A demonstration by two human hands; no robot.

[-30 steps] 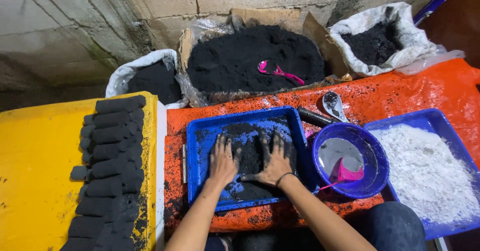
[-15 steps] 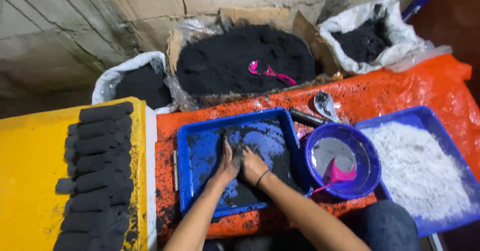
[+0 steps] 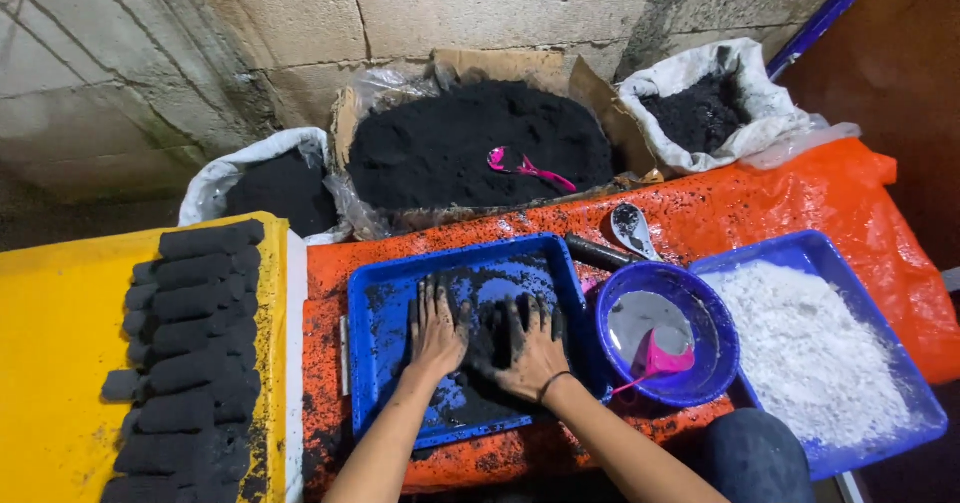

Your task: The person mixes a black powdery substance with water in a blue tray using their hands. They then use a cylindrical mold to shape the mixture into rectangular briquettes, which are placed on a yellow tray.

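Observation:
A blue tray (image 3: 372, 313) smeared with black paste lies on an orange sheet (image 3: 780, 208). My left hand (image 3: 436, 331) lies flat in the tray with its fingers apart, palm down. My right hand (image 3: 528, 351) presses palm down on a dark lump of black paste (image 3: 490, 335) between the two hands. Both hands are blackened. A dark band circles my right wrist.
A blue bowl (image 3: 708, 373) with grey liquid and a pink scoop (image 3: 660, 361) stands right of the tray. Farther right, a blue tray of white powder (image 3: 810, 353). Black briquettes (image 3: 190, 348) line a yellow surface (image 3: 50, 363). Behind: a box of black powder (image 3: 450, 153), two sacks, a spoon (image 3: 632, 227).
My hands were spread apart in the tray, then came together over the paste. Now they lie side by side again, the right one pressing the lump.

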